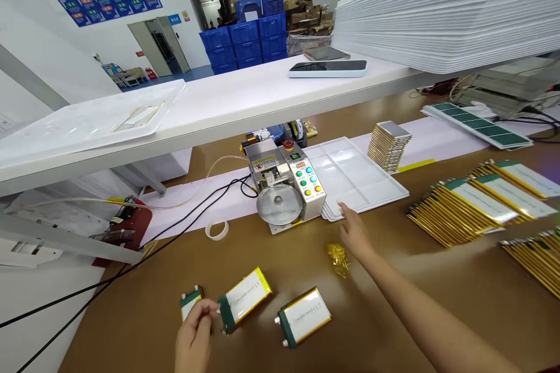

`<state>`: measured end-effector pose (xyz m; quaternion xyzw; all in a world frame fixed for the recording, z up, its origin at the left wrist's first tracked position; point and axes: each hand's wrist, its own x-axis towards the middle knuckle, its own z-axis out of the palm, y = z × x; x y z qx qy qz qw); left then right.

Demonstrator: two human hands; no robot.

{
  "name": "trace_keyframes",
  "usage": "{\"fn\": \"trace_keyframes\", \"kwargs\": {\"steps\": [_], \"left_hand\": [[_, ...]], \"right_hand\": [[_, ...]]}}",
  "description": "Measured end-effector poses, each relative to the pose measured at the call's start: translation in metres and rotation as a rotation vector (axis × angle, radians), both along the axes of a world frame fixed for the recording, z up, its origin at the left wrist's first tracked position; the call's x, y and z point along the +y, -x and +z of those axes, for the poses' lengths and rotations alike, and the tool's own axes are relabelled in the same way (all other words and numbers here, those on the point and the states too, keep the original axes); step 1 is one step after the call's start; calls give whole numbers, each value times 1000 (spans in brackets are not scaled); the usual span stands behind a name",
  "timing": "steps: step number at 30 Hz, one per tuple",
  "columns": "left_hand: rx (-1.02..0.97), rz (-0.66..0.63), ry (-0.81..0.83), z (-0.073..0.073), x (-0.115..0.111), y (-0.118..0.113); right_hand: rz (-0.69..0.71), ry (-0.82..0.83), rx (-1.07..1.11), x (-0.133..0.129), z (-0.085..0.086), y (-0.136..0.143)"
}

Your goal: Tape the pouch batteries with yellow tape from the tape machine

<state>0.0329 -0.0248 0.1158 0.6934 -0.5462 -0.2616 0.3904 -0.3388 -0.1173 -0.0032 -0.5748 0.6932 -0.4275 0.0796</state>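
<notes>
My left hand [195, 335] is at the lower left, its thumb and forefinger pinched at the green end of a silver battery pack [245, 297] with yellow tape on its far edge. A smaller-looking pack [191, 301] lies partly behind that hand. Another pack [305, 316] rests flat to the right, touched by neither hand. My right hand [353, 229] reaches forward with the forefinger stretched out near the white tray's [359, 178] front corner; no object shows in it. Crumpled yellow film [338, 259] lies just left of my right wrist. The tape machine [284, 186] stands ahead.
A white tape ring [217, 230] and black cables [192, 217] lie left of the machine. Rows of packs [459, 210] and a stack of thin packs [388, 144] are at the right. A shelf [245, 96] crosses overhead, bearing a phone [328, 69] and white trays [446, 11].
</notes>
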Motion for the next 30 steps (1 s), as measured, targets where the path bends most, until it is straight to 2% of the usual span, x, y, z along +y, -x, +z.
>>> {"fn": "trace_keyframes", "kwargs": {"steps": [3, 6, 10, 13, 18, 30], "left_hand": [[69, 114, 41, -5, 23, 11], [103, 150, 55, -3, 33, 20], [73, 141, -19, -6, 38, 12], [53, 89, -126, -13, 42, -2], [29, 48, -193, -24, 45, -12], [92, -23, -246, -19, 43, -6]], "right_hand": [[26, -43, 326, -26, 42, -14], [15, -128, 537, -34, 58, -24], [28, -195, 639, -31, 59, -28], [45, -250, 684, -30, 57, -28], [54, -328, 716, -30, 54, -28], [129, -402, 641, -33, 48, -20]]}}
